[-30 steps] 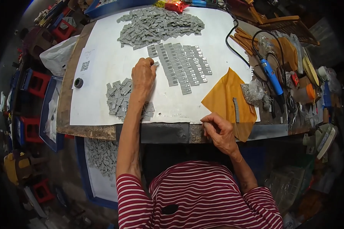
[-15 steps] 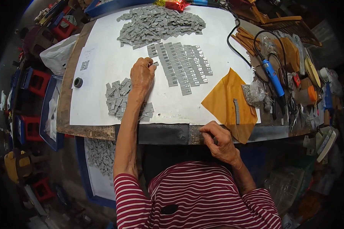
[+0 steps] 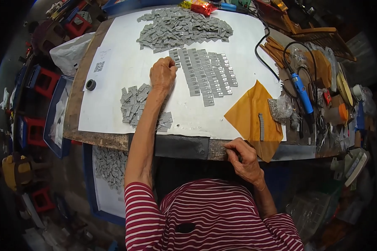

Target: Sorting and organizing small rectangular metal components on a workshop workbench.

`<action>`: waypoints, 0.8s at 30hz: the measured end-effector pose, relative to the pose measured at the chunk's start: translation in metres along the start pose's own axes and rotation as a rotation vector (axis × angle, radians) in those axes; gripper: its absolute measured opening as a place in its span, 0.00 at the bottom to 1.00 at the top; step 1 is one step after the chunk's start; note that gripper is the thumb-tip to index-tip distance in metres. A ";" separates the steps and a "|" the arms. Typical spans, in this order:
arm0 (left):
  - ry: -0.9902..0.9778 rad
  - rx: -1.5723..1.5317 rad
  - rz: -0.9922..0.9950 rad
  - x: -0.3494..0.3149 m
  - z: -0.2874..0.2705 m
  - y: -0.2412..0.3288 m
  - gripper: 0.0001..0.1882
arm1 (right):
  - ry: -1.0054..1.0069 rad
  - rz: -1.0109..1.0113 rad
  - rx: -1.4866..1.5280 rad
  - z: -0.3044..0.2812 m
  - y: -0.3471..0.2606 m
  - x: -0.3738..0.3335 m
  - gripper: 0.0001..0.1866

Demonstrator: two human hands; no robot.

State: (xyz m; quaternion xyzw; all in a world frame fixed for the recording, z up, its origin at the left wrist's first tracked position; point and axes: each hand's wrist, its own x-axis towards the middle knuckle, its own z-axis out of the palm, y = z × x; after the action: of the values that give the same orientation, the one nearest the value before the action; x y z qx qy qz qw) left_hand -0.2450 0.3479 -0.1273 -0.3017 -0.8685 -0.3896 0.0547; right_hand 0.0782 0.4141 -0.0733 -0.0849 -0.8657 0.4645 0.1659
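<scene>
My left hand [image 3: 162, 76] reaches over the white sheet, its fingers pinched on a small grey flat piece at the lower end of the leftmost, shortest column; the fingertips mostly hide that piece. Several slanting columns of overlapping grey pieces [image 3: 201, 75] lie to its right, many showing small shiny or dark rectangles. Below the wrist lies a loose heap of grey pieces [image 3: 134, 104], partly covered by my forearm. My right hand [image 3: 244, 161] rests at the table's front edge with curled fingers; whatever they hold, if anything, is hidden.
A large heap of grey pieces [image 3: 184, 29] covers the far part of the sheet. An amber sheet [image 3: 249, 113] carries a narrow grey strip [image 3: 261, 126]. Rightward lie a blue-handled tool [image 3: 301, 92] and a black cable [image 3: 262, 42]. A black ring [image 3: 90, 85] sits left; a blue-rimmed tray [image 3: 90, 184] is below.
My left hand has moved slightly right, bringing the small grey piece against the leftmost column. The right hand keeps its curled pose at the edge. The whole view has shifted a little.
</scene>
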 end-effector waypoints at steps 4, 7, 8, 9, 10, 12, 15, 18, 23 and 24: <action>0.018 0.002 0.003 0.003 0.002 0.000 0.05 | -0.001 0.031 0.012 0.000 0.001 -0.003 0.08; 0.031 -0.037 -0.003 0.003 0.001 -0.002 0.05 | -0.016 0.039 0.026 0.000 0.000 -0.005 0.08; 0.031 -0.034 -0.009 0.002 -0.001 -0.004 0.05 | -0.035 0.062 0.043 0.000 -0.001 -0.005 0.08; 0.058 -0.070 0.006 0.000 -0.003 -0.004 0.06 | -0.041 0.065 0.048 0.001 -0.002 -0.005 0.08; 0.085 -0.104 0.018 -0.002 -0.006 -0.005 0.06 | -0.050 0.030 0.070 0.000 -0.006 -0.004 0.07; 0.119 -0.161 0.078 -0.006 -0.014 -0.012 0.05 | -0.076 -0.015 0.117 -0.001 -0.015 0.002 0.08; 0.105 -0.201 0.074 -0.022 -0.039 -0.002 0.05 | -0.089 -0.120 0.215 -0.002 -0.040 0.013 0.09; -0.031 -0.182 0.100 -0.044 -0.061 0.015 0.05 | -0.117 -0.315 0.350 -0.004 -0.064 0.030 0.10; -0.170 -0.037 0.167 -0.068 -0.083 0.005 0.06 | -0.432 -0.461 0.811 -0.006 -0.116 0.047 0.08; -0.201 0.032 0.208 -0.070 -0.082 0.007 0.07 | -0.410 -0.581 0.830 -0.005 -0.127 0.053 0.09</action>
State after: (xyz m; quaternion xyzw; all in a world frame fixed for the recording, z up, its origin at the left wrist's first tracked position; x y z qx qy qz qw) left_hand -0.1959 0.2596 -0.0892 -0.4265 -0.8398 -0.3357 0.0121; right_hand 0.0312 0.3634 0.0460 0.3226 -0.6123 0.7092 0.1347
